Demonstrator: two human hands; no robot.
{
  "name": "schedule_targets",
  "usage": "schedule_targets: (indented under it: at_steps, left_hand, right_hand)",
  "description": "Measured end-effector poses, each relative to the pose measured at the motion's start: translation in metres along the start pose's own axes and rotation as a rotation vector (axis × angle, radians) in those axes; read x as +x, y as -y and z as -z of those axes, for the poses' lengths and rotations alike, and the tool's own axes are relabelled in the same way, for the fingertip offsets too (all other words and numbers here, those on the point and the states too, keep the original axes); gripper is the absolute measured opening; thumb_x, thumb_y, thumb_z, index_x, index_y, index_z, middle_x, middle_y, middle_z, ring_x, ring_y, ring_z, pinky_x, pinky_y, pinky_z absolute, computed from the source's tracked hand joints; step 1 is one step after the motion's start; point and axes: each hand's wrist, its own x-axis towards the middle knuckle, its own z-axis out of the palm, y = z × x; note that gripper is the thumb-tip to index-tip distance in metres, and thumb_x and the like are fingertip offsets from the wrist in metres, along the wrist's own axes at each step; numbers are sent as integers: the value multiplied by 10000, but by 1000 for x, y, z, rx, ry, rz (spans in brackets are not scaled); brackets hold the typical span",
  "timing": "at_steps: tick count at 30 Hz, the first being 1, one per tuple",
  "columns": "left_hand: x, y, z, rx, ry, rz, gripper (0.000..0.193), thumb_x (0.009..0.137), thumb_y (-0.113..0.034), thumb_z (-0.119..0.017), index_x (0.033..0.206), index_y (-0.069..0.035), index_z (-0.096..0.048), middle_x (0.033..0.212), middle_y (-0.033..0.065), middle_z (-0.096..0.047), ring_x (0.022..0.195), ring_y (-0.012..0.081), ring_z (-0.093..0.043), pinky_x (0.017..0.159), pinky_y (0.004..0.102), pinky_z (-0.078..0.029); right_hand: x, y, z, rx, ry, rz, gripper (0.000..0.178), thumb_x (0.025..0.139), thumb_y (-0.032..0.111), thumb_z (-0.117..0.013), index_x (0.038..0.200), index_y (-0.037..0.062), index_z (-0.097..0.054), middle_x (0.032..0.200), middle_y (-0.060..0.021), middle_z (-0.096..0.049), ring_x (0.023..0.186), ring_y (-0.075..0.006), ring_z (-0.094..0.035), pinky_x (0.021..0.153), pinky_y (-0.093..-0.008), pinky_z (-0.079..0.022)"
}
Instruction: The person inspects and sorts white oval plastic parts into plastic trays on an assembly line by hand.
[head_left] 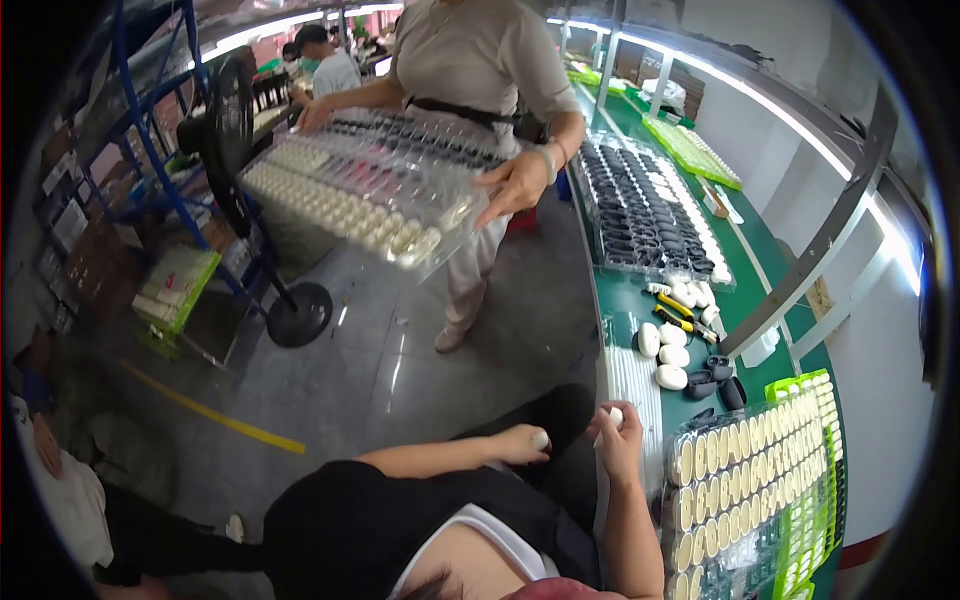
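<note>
Shells (671,356) lie loose on the green counter (625,300), up and to the right of both my hands. My right grip (618,440) is nearer them, pinching a white piece; my left grip (522,443) closes round a white shell.

White piece (541,438) half-hidden in left hand (522,444); parts tray (745,500) cut off below.

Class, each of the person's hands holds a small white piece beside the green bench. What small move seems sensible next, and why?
Probably bring the left hand toward the right hand at the bench edge: each grips a small white piece, held apart, and the tray of white ovals lies just right.
</note>
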Motion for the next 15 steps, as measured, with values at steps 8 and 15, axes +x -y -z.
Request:
schedule_targets:
  at_steps: [8,15]
  left_hand:
    - [21,52,-16,-203,53,149,173,763,-69,-639,933,-51,-613,752,93,-646,607,170,-620,510,303,-506]
    - [24,54,-7,-359,34,226,157,788,-84,-601,934,-27,-612,759,103,-656,581,187,-633,473,290,-503]
  right_hand:
    - [-1,-2,4,-19,20,-12,116,851,67,-595,943,14,-548,728,-51,-587,592,-110,-586,546,-227,-476]
    - [0,-3,2,-8,14,-7,119,854,72,-599,942,9,-552,741,-48,-592,598,-104,-593,540,-217,-476]
